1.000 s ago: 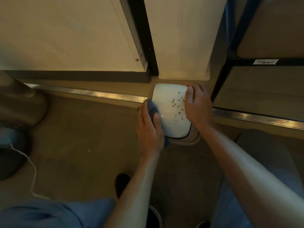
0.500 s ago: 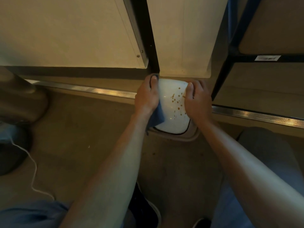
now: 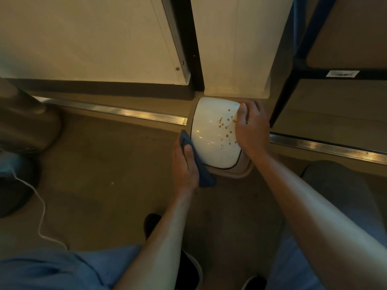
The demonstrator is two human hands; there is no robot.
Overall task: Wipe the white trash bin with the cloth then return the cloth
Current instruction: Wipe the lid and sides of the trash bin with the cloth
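Note:
The white trash bin (image 3: 211, 130) stands on the floor against the wall, seen from above, its glossy lid spattered with brown spots on the right half. My left hand (image 3: 184, 164) presses a dark blue cloth (image 3: 204, 174) against the bin's left near side; cloth shows above and below my fingers. My right hand (image 3: 251, 126) rests on the lid's right edge, fingers curled over the far right corner, steadying the bin.
A metal floor strip (image 3: 125, 113) runs left and right of the bin. A dark shelf frame (image 3: 293, 76) stands right of it, white panels (image 3: 83, 38) behind. A white cable (image 3: 41, 210) trails on the floor at left. My shoes (image 3: 188, 268) are below.
My left hand with the cloth slid from the bin's far left corner back down along its left side toward me. My right hand stayed on the right edge.

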